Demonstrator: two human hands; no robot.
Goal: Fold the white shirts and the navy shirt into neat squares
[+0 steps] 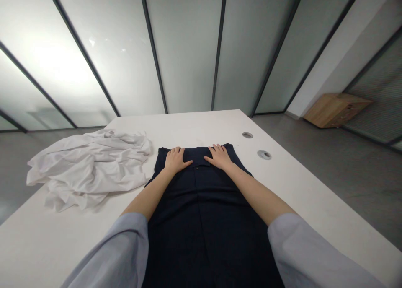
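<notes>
Garment (201, 208) on table (182, 128)
I see left hand (176, 159) and right hand (220, 157) resting open atop its far end.

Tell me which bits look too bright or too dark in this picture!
Head view: a bright glow washes out the frosted panels at upper left; head view: the navy garment turns nearly black toward the bottom edge; head view: the grey floor at right looks dim.
</notes>
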